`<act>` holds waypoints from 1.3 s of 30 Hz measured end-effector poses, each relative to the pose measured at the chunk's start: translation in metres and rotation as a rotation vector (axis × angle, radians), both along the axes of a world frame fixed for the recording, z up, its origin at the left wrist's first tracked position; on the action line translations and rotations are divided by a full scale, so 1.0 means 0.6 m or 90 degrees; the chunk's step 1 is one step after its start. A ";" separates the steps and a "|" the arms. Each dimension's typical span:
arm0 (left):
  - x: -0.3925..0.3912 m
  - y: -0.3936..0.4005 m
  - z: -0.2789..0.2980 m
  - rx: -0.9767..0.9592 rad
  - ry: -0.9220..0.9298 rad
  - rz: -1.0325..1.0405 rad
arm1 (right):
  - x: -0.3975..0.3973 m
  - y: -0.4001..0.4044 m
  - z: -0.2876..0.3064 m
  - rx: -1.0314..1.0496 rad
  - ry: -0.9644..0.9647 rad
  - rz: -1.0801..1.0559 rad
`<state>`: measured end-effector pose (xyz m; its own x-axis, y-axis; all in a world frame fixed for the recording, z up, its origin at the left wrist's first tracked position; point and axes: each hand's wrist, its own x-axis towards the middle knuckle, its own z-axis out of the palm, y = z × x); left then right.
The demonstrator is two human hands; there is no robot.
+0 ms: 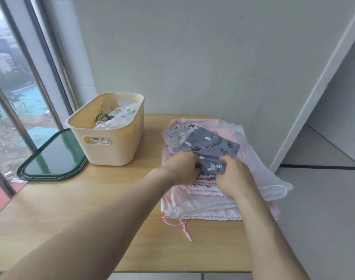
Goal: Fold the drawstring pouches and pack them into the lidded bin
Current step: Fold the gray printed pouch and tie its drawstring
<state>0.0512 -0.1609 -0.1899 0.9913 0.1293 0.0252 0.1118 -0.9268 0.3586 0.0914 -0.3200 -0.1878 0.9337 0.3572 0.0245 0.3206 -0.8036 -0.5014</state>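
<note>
Wooden table [112, 229]: both hands, left [182, 166] and right [235, 178], pinch grey pouch [211, 148]; print unreadable.

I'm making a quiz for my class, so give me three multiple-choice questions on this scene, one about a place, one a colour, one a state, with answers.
1. Where is the green lid?
A. On the bin
B. On the table, left of the bin
C. On the floor

2. What colour is the bin?
A. Cream
B. Blue
C. Black

3. What are both hands doing?
A. Resting flat
B. Gripping the grey printed pouch
C. Holding the lid

Answers: 1 B, the lid lies on the wooden table beside the bin. 2 A, its walls are cream. 3 B, left hand and right hand pinch the pouch's near edge.
</note>
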 end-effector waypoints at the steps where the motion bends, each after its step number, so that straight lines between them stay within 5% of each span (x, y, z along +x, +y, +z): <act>1: 0.003 0.002 0.000 -0.010 -0.016 0.011 | 0.002 -0.001 -0.001 -0.012 0.002 0.002; 4: 0.012 0.008 0.003 -0.025 -0.052 0.067 | 0.002 0.001 -0.003 -0.035 0.000 0.014; 9: 0.025 0.016 0.017 0.000 0.067 -0.030 | 0.007 -0.003 -0.013 -0.032 -0.011 0.022; 15: -0.002 0.015 0.018 -0.040 0.042 -0.060 | 0.010 0.001 -0.001 0.067 -0.077 -0.051; 20: -0.020 0.035 0.040 -0.064 -0.286 0.011 | -0.008 0.007 0.018 0.319 -0.244 0.026; 24: -0.067 0.047 0.076 -0.069 -0.422 0.084 | -0.018 0.010 0.032 0.420 -0.198 0.116; 32: -0.166 0.101 0.001 -0.037 -0.333 0.178 | -0.032 0.025 0.011 0.260 -0.023 0.271; 39: -0.204 0.120 -0.026 -0.168 -0.225 0.213 | -0.038 0.021 0.009 0.304 0.007 0.240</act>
